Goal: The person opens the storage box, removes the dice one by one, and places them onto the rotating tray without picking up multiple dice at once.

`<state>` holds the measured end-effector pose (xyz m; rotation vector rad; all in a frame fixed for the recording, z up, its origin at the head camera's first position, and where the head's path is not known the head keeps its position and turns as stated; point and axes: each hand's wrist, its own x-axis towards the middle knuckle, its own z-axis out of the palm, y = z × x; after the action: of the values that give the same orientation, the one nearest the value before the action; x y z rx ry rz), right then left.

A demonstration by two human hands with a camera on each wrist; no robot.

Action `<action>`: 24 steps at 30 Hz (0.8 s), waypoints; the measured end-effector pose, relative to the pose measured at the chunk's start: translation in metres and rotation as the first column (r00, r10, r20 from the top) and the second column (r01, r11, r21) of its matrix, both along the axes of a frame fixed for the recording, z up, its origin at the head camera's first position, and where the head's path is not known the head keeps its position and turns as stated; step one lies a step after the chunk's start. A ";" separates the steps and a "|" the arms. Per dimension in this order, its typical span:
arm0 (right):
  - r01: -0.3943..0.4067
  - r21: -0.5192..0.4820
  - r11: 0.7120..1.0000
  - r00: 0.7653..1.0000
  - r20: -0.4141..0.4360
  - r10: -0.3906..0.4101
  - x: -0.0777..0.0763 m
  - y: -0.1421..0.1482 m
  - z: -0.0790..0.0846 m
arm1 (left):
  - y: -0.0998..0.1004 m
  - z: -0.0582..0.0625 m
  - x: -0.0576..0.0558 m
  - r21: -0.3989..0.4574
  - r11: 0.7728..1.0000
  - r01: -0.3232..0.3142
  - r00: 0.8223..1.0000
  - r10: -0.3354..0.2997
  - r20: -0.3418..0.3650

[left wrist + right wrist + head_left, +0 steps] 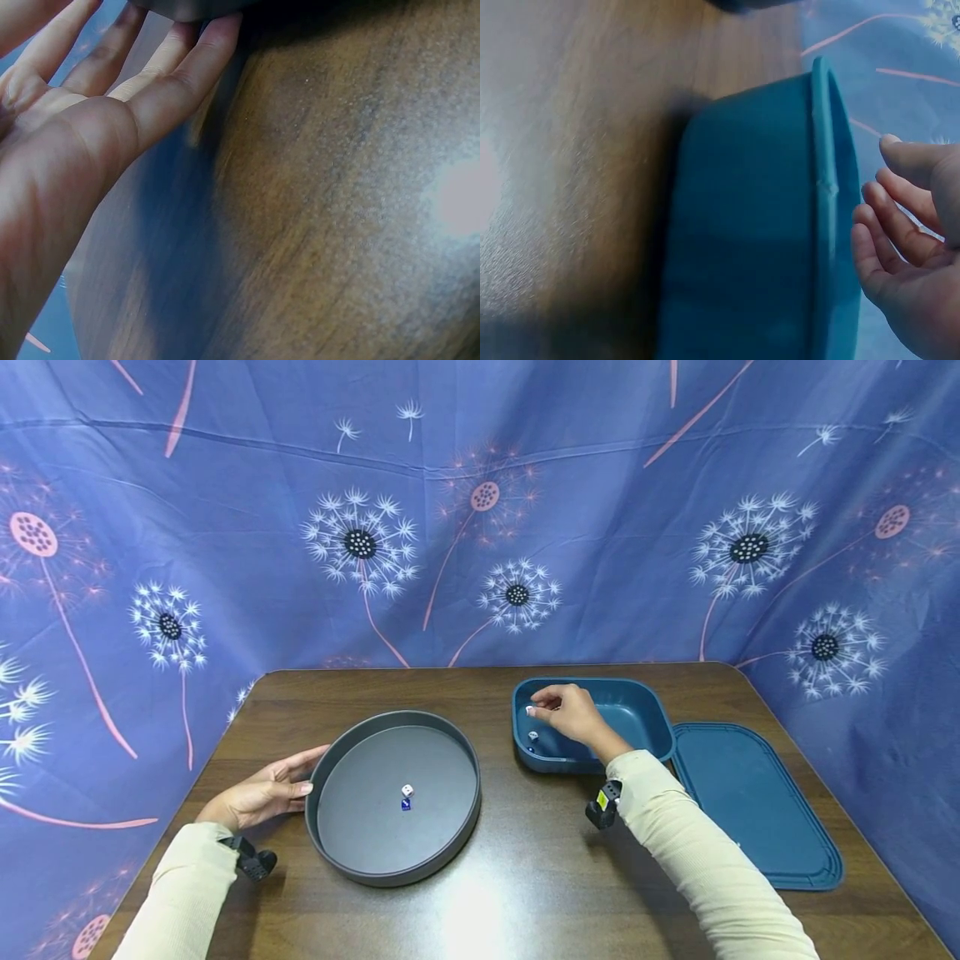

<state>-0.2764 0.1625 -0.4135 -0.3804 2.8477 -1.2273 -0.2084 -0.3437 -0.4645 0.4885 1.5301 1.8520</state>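
My left hand (266,789) rests its extended fingers and thumb against the left side of a round dark grey pan (345,856). A white die (407,790) and a blue die (406,804) lie side by side on the pan's floor. Over the left part of a blue rectangular container (637,722), my right hand (573,714) pinches a small white die (529,710) at the tips of thumb and index finger. Below it in the container are another white die (533,736) and a dark blue die (531,749).
A flat blue lid (757,806) lies on the brown wooden table (540,868), right of the container. Behind the table hangs a blue cloth (600,527) with a dandelion pattern.
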 end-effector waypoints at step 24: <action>-0.115 0.009 0.993 0.974 0.199 0.111 -0.013 0.014 -0.039 | -0.001 -0.003 -0.002 -0.029 0.999 -0.032 0.999 0.032 0.005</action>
<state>-0.2890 0.1767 -0.4528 -0.3893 2.6305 -1.1451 -0.2099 -0.3449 -0.4678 0.4473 1.5670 1.8516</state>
